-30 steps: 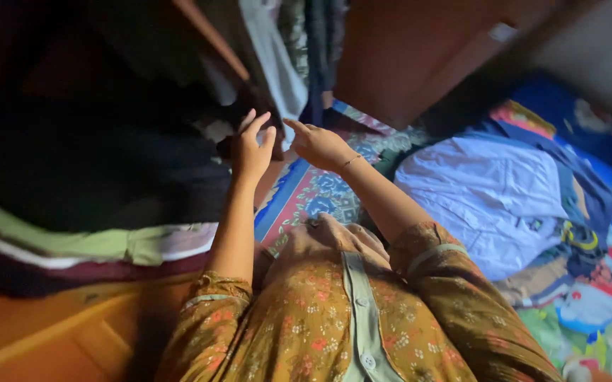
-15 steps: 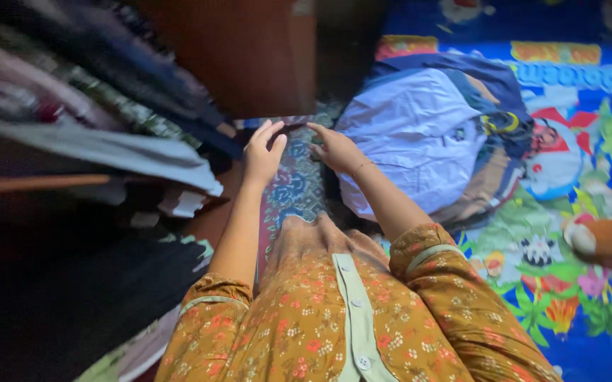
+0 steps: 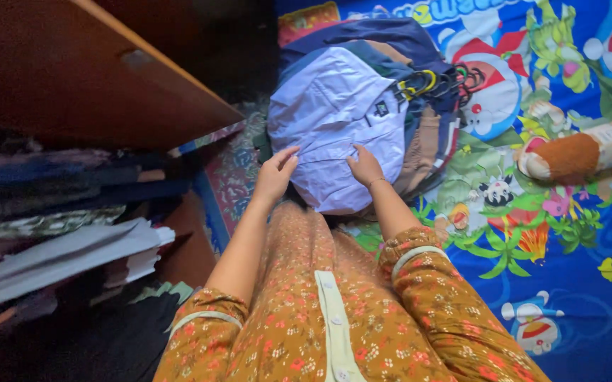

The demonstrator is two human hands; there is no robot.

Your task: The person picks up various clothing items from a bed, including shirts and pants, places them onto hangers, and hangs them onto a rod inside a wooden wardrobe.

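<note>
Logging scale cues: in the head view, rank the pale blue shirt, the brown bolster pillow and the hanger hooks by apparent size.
1. pale blue shirt
2. brown bolster pillow, partly cut off by the frame
3. hanger hooks

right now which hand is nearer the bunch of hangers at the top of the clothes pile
Right. The right hand rests on the pale shirt just below the hangers; the left hand is at the shirt's far edge.

A home bedroom: wardrobe shelves [image 3: 58,219] of folded clothes, cartoon-print bedsheet [image 3: 568,269], hangered shirts [image 3: 348,106]

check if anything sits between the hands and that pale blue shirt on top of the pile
Nothing visible does. The left hand and right hand both rest on the pale blue shirt, which lies topmost on the pile of clothes on hangers.
</note>
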